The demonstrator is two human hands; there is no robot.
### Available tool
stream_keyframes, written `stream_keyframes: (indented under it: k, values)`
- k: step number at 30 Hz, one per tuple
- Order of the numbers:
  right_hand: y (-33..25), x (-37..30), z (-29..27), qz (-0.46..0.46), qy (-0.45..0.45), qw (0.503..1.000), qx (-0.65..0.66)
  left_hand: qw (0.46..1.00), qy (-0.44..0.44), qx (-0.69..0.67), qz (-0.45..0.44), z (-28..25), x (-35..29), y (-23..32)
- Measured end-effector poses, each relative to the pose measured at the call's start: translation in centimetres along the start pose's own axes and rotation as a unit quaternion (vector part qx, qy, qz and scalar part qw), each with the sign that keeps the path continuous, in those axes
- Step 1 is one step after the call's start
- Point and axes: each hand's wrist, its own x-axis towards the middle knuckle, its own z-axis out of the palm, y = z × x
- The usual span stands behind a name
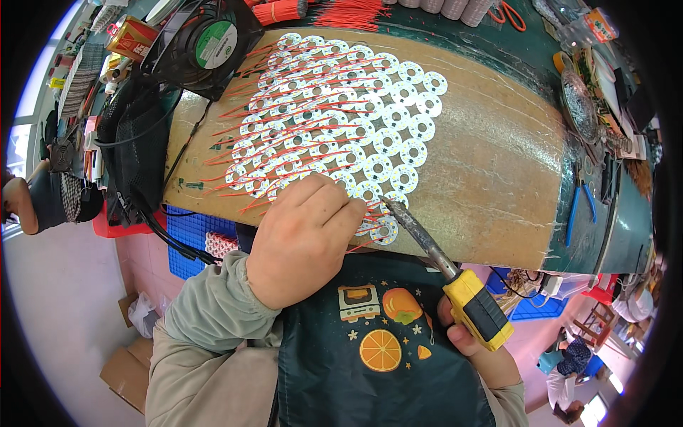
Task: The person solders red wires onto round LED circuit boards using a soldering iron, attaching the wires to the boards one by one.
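A sheet of round white ring-shaped LED circuit boards point(403, 94) lies on a brown board. Red wires point(299, 128) run leftward from many of the rings. My left hand point(302, 231) is closed over the near edge of the sheet, its fingertips pinched by a red wire point(373, 208) that the fingers mostly hide. In my right hand point(466, 338) is a yellow and black soldering iron point(478, 307). Its dark tip reaches up and left to a ring just right of my left fingertips.
A black fan point(206, 46) stands at the far left of the brown board point(491, 156). Bundles of red wire point(348, 14) lie behind. Blue-handled pliers point(573, 213) and a round metal dish point(580, 107) are on the right. Blue crates point(186, 242) sit below the table edge.
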Motion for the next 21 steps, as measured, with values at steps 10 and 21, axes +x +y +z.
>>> stream_keyframes:
  k: [10, 21]
  values:
    - [-0.4, 0.7, 0.1, -0.022, -0.005, 0.998, -0.054, 1.0, -0.004, -0.001, 0.0, 0.1, 0.0, 0.0]
    - [-1.3, 0.4, -0.2, 0.02, -0.022, 0.997, -0.065, 1.0, 0.004, -0.013, 0.002, 0.1, 0.0, -0.1]
